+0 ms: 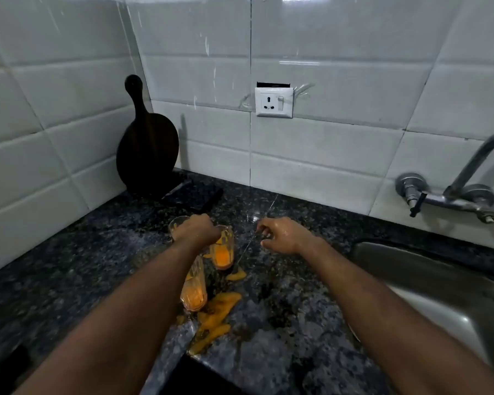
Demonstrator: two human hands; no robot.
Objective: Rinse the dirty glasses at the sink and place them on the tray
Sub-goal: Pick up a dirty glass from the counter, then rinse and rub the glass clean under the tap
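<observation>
So over on the left a dark round board (147,143) with a handle leans upright in the tiled corner, with a flat dark slab (196,195) lying on the black speckled counter (69,252) right at its foot. Just in front of that is the left hand (196,230), knuckles up and fingers curled down over the tops of two glasses: the far glass (177,223) peeking out on its left side and the middle glass (223,249) on its right. Honestly can't tell if it's really gripping either one. A near glass (194,289) stands closer to the camera, partly behind the forearm. The middle and near ones are coated in orange gunk, and an orange spill (217,317) is smeared across the counter beside them. The right hand (280,235) hangs over the counter a bit apart from the glasses, looks wet, fingers loosely curled with nothing in them. There's a white socket (273,102) on the wall above, then the metal tap (454,192), and the steel sink (454,309) at the right edge.
</observation>
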